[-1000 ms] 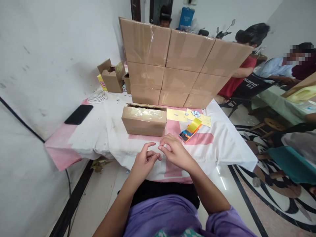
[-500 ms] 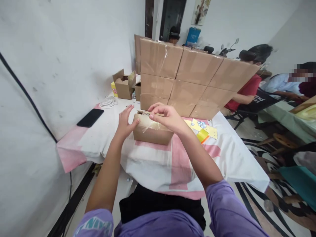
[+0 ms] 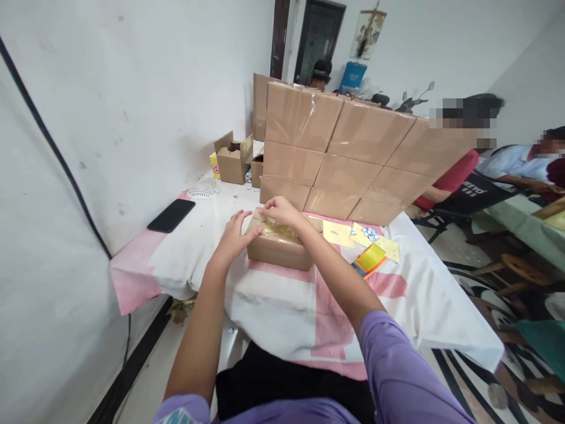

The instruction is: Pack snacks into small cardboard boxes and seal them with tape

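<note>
Taking taped cardboard box [image 3: 278, 254] as clock centre, sitting on cloth-covered bench [image 3: 216, 213]. Working left to right. Noting black phone [image 3: 171, 215] lying between nine and ten o'clock. Seeing white perforated piece [image 3: 203, 188] at ten. Finding left hand [image 3: 232, 238] at nine, thumb touching box's left end, grip standing apart. Spotting small open carton [image 3: 232, 166] at eleven. Finding right hand [image 3: 282, 213] resting over box top, fingertips at far-left corner; being unable to tell grip together or apart. Seeing tall wall of taped cartons [image 3: 342, 162] rising toward one, yellow card [image 3: 338, 233] and flower-printed card [image 3: 388, 247] lying toward three, yellow-orange packet [image 3: 371, 259] just beside.
</note>
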`<state>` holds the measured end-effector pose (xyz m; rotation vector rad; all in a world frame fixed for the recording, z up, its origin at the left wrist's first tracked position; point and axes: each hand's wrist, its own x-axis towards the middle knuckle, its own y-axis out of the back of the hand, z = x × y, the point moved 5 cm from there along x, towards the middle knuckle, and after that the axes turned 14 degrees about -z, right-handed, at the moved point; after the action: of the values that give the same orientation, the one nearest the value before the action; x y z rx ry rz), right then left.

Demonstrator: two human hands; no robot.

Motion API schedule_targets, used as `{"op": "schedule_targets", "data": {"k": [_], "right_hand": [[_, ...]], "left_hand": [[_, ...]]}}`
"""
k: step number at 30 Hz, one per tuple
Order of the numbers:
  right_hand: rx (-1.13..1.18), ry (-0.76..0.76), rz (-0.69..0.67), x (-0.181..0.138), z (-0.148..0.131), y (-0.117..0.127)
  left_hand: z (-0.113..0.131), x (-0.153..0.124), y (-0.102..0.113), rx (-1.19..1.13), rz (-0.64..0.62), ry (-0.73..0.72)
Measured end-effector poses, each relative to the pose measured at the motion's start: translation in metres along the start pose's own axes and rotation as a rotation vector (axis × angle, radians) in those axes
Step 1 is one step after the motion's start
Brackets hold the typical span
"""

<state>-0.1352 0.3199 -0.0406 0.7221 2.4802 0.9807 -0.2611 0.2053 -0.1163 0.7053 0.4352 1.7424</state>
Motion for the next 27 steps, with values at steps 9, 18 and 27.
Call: {"op": "schedule_targets", "data": {"k": [9, 18, 27], "right_hand": [[-0.148, -0.128, 0.113, -0.001, 0.002, -0.001], [-0.342, -0.204, 0.246, -0.015, 0.021, 0.032], [-0.317, -0.401, 0.352, -0.16, 0.206, 0.187]], "left_hand": [[0.033, -0.033, -0.007, 0.307, 0.184, -0.306], [0.032, -0.045, -0.012, 0.355, 0.284, -0.349], [0.023, -0.043, -0.023, 0.262, 0.242, -0.338]]}}
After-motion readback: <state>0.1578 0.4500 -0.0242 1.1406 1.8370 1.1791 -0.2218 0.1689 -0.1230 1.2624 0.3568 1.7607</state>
